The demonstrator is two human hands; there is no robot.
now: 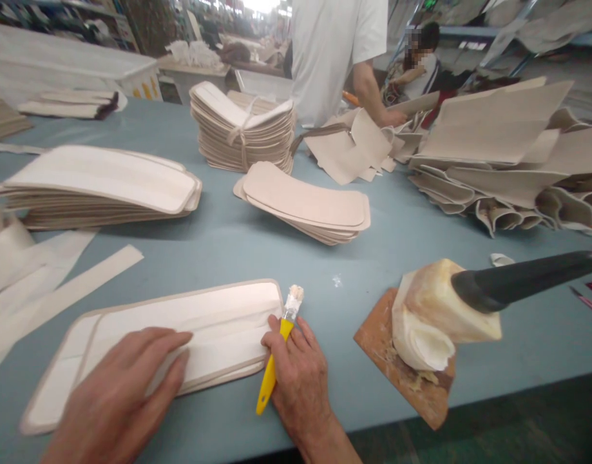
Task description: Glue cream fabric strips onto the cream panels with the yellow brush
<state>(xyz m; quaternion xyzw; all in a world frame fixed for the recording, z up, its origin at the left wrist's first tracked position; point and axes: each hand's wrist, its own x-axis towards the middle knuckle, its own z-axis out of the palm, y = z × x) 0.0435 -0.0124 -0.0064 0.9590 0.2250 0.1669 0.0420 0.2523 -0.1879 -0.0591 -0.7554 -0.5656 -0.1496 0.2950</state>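
Note:
Two white-faced, beige-edged fabric panels (pixel 228 322) lie overlapping on the table in front of me. My left hand (pixel 131 380) is over the left part of the top panel, fingers stretched out and thumb apart, with nothing in it. A yellow-handled paintbrush (pixel 275 367) is held in my right hand (pixel 298 370), its white-coated bristles pointing away from me. The fingertips of that hand are also at the panels' right end. To the right, a cream-coloured container with white paste in its opening (pixel 428 345) stands on a brown board (pixel 377 325).
Behind the panels are a small stack of curved beige pieces (pixel 305 200), a white-topped stack (pixel 107 177) and a tied bundle (pixel 245 132). A black handle (pixel 527 280) juts right from the container. Loose pieces pile up at right (pixel 498 142). A co-worker (pixel 337 58) stands across the table.

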